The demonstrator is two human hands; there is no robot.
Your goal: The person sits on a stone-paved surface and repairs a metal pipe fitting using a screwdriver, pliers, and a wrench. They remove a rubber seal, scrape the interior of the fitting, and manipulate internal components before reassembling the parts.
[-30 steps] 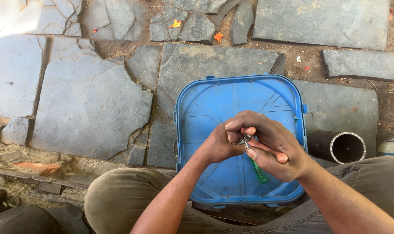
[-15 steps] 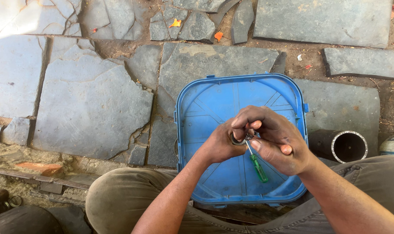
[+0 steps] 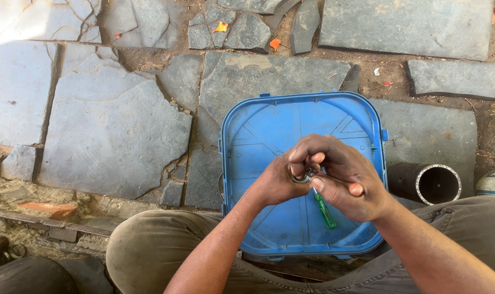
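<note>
Above the blue square lid point(image 3: 269, 163) that sits between my knees, both my hands meet. My left hand point(image 3: 280, 182) is closed around a small metal ring part point(image 3: 301, 177), its grip pinching the piece from the left. My right hand point(image 3: 342, 177) is curled over it from the other side, its grip closed on a green-handled screwdriver point(image 3: 325, 209) whose tip meets the ring part and whose handle slants down toward me over the lid. Under the lid lies a floor of grey stone slabs point(image 3: 111, 125) with earth in the joints. Just to the right of the lid a dark pipe end point(image 3: 432, 185) lies on its side, its mouth facing up at me.
</note>
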